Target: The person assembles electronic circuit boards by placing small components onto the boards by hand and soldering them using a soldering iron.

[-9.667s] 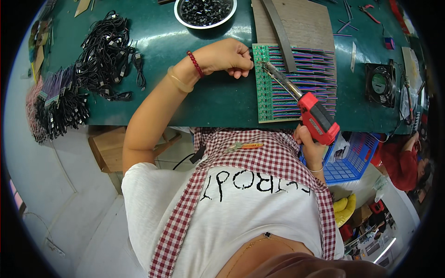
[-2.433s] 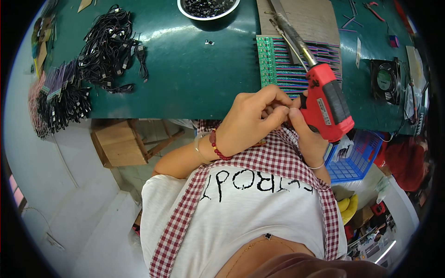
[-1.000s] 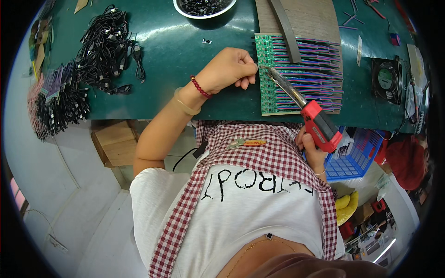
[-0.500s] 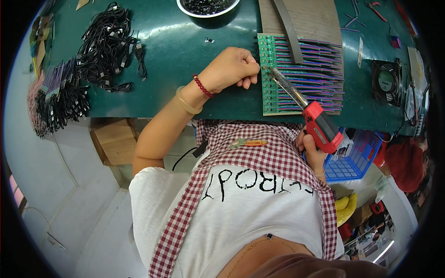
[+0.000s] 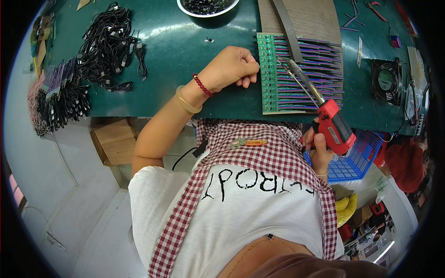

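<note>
My right hand (image 5: pixel 321 149) is wrapped round the red and black grip of a soldering gun (image 5: pixel 337 127). Its metal barrel slants up to the left, the tip over wires close to the green circuit boards (image 5: pixel 267 76). These small boards stand in a column, with dark, blue and red wires (image 5: pixel 315 76) running off to the right. Just left of that column, my left hand (image 5: pixel 235 68) is closed in a pinch, fingertips at the boards' edge. Whatever it pinches is hidden. A grey flat bar (image 5: pixel 286 30) lies across the upper wires.
A white bowl of small black parts (image 5: pixel 207 14) stands at the far edge. Bundled black cables (image 5: pixel 109 46) lie at the left, with more wired pieces (image 5: pixel 60 97) near the table edge. A small fan (image 5: pixel 386 82) stands right; below is a blue basket (image 5: pixel 347 167).
The soldering gun has moved right, its tip drawn away from the boards near my left fingertips. My right hand shifted with it. My left hand stays almost still.
</note>
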`<state>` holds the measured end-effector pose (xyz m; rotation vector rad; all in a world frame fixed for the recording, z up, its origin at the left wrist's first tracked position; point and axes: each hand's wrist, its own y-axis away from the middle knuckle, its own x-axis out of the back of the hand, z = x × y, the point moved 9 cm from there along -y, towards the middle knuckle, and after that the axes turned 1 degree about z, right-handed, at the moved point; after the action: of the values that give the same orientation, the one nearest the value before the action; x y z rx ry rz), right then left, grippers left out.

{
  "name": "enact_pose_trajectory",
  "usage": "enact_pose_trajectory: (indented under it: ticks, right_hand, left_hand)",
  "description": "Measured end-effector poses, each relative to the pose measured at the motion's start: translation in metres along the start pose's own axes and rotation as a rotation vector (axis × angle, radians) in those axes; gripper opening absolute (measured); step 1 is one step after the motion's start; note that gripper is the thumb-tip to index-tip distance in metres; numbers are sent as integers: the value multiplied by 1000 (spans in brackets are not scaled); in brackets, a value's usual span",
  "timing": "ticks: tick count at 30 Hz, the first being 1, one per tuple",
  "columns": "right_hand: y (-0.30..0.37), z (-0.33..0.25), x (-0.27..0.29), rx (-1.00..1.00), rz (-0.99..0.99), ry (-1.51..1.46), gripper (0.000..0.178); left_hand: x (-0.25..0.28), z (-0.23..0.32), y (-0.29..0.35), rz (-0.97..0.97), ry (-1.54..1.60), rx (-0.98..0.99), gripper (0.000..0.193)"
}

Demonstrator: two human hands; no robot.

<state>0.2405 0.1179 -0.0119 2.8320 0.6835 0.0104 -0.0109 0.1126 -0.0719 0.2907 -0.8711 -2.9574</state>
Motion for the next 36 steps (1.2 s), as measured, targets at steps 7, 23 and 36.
enact_pose_trajectory:
  ticks: [7, 23, 36]
  right_hand:
    - [-1, -5, 0, 67, 5, -96, 41]
    - [-20, -32, -19, 131, -1, -252, 40]
    - [-36, -51, -71, 64, -72, -81, 32]
  left_hand:
    - [15, 28, 18, 105, -430, -89, 21]
    - [32, 58, 40, 510, -811, -605, 15]
    - [-68, 80, 91, 173, -306, -766, 16]
